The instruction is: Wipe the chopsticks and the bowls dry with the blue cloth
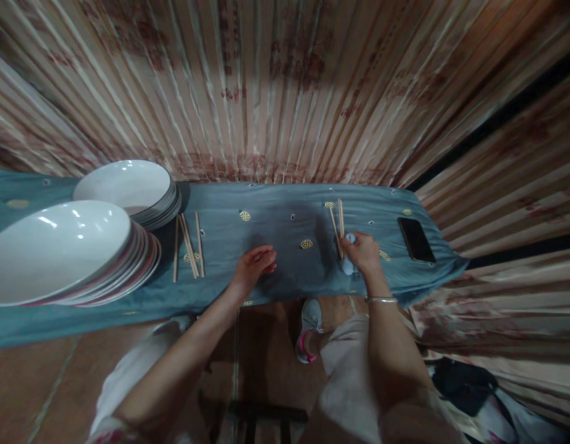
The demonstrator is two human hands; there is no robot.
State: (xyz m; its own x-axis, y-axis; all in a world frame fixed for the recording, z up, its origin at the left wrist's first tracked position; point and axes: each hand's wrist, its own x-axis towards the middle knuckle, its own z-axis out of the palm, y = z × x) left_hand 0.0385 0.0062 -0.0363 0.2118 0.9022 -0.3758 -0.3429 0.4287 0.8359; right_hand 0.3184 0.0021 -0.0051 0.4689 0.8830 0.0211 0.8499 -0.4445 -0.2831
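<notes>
Two hands are in play over one table, dressed in creased teal cloth with small yellow and white motifs; by the right hand, a small bluish-white object is being gripped with closed fingers, toward the right end of the table and nearer its near edge; pale, thin, straight sticks are seen just beside those fingers, pointed toward the far edge (at least two, though the exact count is hard to make out).

The left hand is held half open, fingers loosely curled, over the middle of the near edge; to its left, four more slender wooden sticks can be counted, the middle two laid close together; beyond them two stacks of round, glossy white dishes are seen, one stack by the far edge, one stack by the near edge with red lines on some rims; the dishes in each cannot be counted surely.

One flat black phone is laid near the right end; behind the far edge, a pleated, flower-printed curtain is hung.
</notes>
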